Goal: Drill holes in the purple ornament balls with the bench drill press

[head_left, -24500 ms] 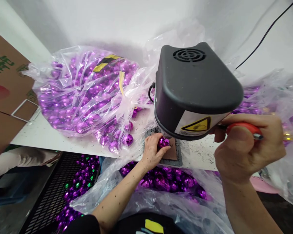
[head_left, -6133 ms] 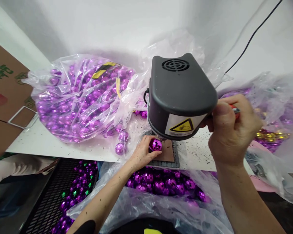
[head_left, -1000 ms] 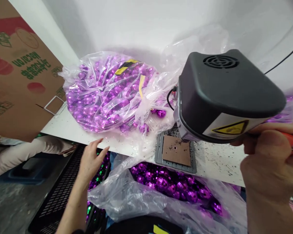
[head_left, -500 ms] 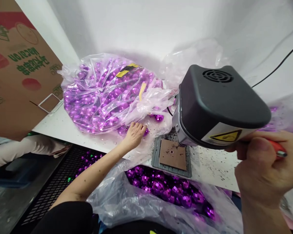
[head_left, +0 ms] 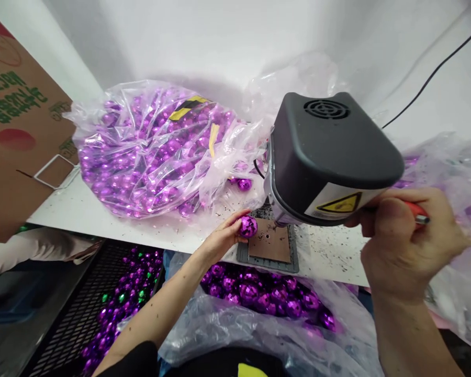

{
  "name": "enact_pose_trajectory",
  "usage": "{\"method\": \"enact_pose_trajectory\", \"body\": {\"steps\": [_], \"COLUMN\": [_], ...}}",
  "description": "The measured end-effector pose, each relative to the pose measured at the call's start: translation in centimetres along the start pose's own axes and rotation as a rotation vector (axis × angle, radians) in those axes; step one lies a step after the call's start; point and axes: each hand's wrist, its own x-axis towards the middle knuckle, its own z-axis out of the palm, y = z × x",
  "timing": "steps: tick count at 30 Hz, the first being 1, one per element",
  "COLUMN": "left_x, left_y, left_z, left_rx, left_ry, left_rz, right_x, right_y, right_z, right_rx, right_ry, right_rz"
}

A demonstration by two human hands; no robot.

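Note:
My left hand (head_left: pixel 232 231) grips a shiny purple faceted ball (head_left: pixel 248 226), like a small disco ball, at the left edge of a brown square plate (head_left: pixel 272 242). The plate has a small hole and lies on the grey base (head_left: pixel 294 262) of a bench machine. My right hand (head_left: pixel 410 238) is closed around a red-handled lever (head_left: pixel 415 210) at the right of the machine's black housing (head_left: pixel 333 141). The housing hides the tool beneath it. A loose purple ball (head_left: pixel 244 184) lies behind my left hand, by the mouth of a clear bag (head_left: pixel 149 152) full of such balls.
Below the bench edge, an opened plastic bag (head_left: pixel 227 327) holds more purple balls. A black crate (head_left: pixel 63 314) at the lower left contains purple and green pieces. A cardboard box (head_left: pixel 19 157) stands left. Dark crumbs litter the white bench (head_left: pixel 333 256). Another person's leg (head_left: pixel 27 254) shows at left.
My left hand has come away from the bag's mouth toward the plate and now shows a purple ball in its fingers. My right hand stays on the lever. The view has shifted right.

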Motion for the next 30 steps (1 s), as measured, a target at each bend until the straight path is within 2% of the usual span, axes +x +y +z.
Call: {"method": "enact_pose_trajectory", "body": {"steps": [4,7,12,16,19,23,26,30], "left_x": [0.5,0.9,1.6,2.0,2.1,2.4,2.6,2.5], "left_y": [-0.4,-0.6,-0.9,-1.2,-1.4,-2.2,-3.2,-4.0], "left_z": [-0.1,0.1,0.1,0.2,0.6,1.3,1.4,1.6], "left_rx": [0.106,0.144,0.116,0.156,0.294,0.507,0.718,0.915], "left_ry": [0.054,0.039,0.010,0.036,0.072,0.124,0.161,0.125], "left_rz": [0.005,-0.016,-0.039,0.000,0.048,0.182,0.209,0.302], "right_x": [0.5,0.9,2.3,3.9,4.9,5.4,5.2,5.1], "right_y": [0.2,0.1,-0.3,-0.2,0.1,0.3,0.3,0.3], "right_z": [0.1,0.3,0.9,1.8,2.4,2.7,2.6,2.5], "right_rx": [0.022,-0.018,-0.028,-0.001,0.032,0.025,0.018,0.022], "right_ry": [-0.017,-0.019,-0.021,-0.033,-0.030,-0.018,-0.033,-0.032], "right_rz": [-0.054,-0.070,-0.014,0.001,0.008,0.001,-0.003,-0.004]}}
